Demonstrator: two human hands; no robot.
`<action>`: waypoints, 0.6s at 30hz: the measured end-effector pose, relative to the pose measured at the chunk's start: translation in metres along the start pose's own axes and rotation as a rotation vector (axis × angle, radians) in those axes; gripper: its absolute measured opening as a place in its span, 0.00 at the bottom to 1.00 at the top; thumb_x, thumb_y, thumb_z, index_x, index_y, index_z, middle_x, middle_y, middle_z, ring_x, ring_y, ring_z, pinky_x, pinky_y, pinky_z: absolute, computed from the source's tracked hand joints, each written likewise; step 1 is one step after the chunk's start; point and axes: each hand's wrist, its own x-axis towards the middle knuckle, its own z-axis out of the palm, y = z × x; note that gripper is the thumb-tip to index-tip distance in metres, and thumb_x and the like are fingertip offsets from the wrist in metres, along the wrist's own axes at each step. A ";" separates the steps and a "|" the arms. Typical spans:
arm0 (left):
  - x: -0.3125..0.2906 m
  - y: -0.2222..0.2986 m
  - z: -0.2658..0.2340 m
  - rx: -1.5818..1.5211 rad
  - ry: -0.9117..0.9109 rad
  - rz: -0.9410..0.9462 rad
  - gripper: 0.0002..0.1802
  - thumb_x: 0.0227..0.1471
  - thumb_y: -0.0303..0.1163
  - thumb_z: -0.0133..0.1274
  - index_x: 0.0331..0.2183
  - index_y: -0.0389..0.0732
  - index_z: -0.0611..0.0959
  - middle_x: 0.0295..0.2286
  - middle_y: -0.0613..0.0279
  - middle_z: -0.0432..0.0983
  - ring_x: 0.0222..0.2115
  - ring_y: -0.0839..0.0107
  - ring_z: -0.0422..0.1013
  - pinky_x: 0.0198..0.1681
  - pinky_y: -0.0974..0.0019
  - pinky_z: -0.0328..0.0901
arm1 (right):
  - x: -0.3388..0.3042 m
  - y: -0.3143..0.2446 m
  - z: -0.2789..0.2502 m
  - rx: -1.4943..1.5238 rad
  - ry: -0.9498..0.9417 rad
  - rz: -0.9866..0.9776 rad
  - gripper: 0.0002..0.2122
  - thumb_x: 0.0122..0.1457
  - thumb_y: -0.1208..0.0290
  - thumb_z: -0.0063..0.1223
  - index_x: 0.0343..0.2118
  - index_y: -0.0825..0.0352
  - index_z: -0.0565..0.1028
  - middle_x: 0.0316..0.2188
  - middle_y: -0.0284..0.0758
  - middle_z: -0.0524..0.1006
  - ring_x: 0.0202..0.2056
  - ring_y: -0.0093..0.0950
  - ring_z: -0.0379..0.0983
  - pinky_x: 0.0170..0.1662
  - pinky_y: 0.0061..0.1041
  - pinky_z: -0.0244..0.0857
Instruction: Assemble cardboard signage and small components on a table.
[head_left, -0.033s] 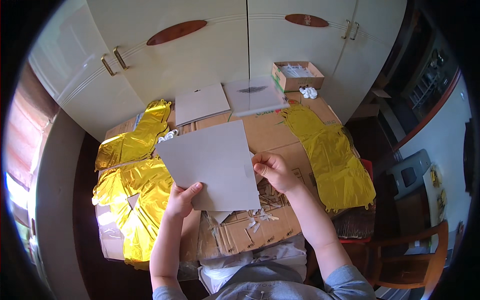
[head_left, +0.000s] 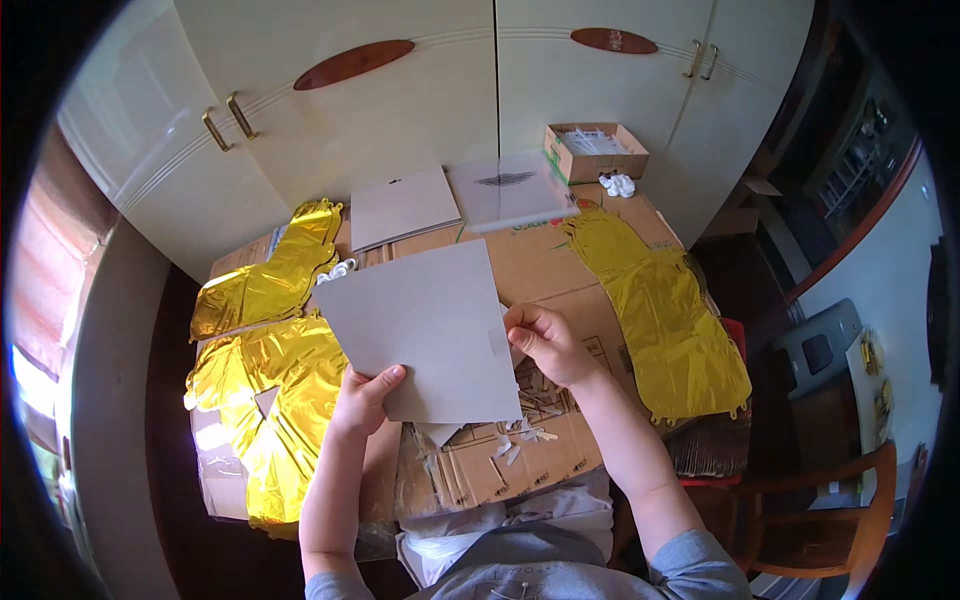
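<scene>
A square grey cardboard sheet is held tilted above the table in front of me. My left hand grips its lower left corner, thumb on top and fingers hidden underneath. At the sheet's right edge, my right hand has its fingers curled and pressed against the thumb. Whatever that pinch holds is too small or hidden to make out. A faint small patch, perhaps clear tape, shows on the sheet beside it. Under the sheet, part of another pale piece sticks out.
Gold foil balloons lie flat on the left, another on the right. Behind are stacked grey boards, a clear plastic sheet and a box of white sticks. Scraps litter the cardboard-covered table. A wooden chair stands right.
</scene>
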 end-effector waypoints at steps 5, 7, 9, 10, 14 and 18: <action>-0.001 0.004 0.004 -0.045 0.008 -0.094 0.19 0.42 0.26 0.55 0.40 0.38 0.72 0.34 0.62 0.71 0.36 0.71 0.68 0.40 0.66 0.62 | 0.000 0.003 0.006 -0.327 -0.047 -0.250 0.07 0.58 0.70 0.41 0.26 0.66 0.63 0.23 0.26 0.62 0.26 0.17 0.55 0.34 0.15 0.53; -0.002 0.005 0.005 -0.068 0.006 -0.131 0.21 0.41 0.27 0.56 0.41 0.38 0.71 0.35 0.61 0.71 0.37 0.70 0.67 0.41 0.65 0.62 | 0.000 0.002 0.008 -0.350 -0.064 -0.307 0.08 0.58 0.69 0.40 0.25 0.66 0.62 0.23 0.27 0.62 0.26 0.17 0.56 0.33 0.15 0.53; -0.004 0.007 0.006 -0.099 0.006 -0.176 0.23 0.40 0.27 0.57 0.42 0.38 0.70 0.36 0.61 0.71 0.38 0.69 0.67 0.42 0.65 0.62 | -0.002 -0.001 0.011 -0.387 -0.068 -0.324 0.08 0.58 0.68 0.40 0.25 0.66 0.62 0.23 0.28 0.62 0.26 0.18 0.56 0.33 0.15 0.53; -0.004 0.007 0.006 -0.105 0.009 -0.190 0.24 0.40 0.27 0.57 0.42 0.38 0.70 0.37 0.61 0.70 0.38 0.69 0.67 0.43 0.65 0.61 | -0.004 -0.003 0.012 -0.413 -0.062 -0.313 0.09 0.58 0.68 0.40 0.25 0.66 0.62 0.23 0.28 0.62 0.26 0.18 0.56 0.33 0.15 0.53; -0.005 0.009 0.008 -0.138 0.013 -0.205 0.25 0.39 0.27 0.57 0.43 0.38 0.70 0.37 0.60 0.70 0.39 0.68 0.66 0.44 0.64 0.61 | -0.007 -0.004 0.017 -0.322 -0.038 -0.297 0.09 0.58 0.67 0.41 0.25 0.66 0.62 0.24 0.28 0.62 0.27 0.17 0.56 0.34 0.14 0.52; -0.007 0.012 0.008 -0.127 0.024 -0.162 0.24 0.39 0.26 0.57 0.42 0.38 0.70 0.37 0.60 0.70 0.39 0.68 0.67 0.43 0.64 0.61 | -0.005 -0.009 0.015 -0.184 -0.107 -0.192 0.10 0.57 0.66 0.42 0.25 0.67 0.63 0.22 0.26 0.61 0.25 0.16 0.55 0.31 0.14 0.53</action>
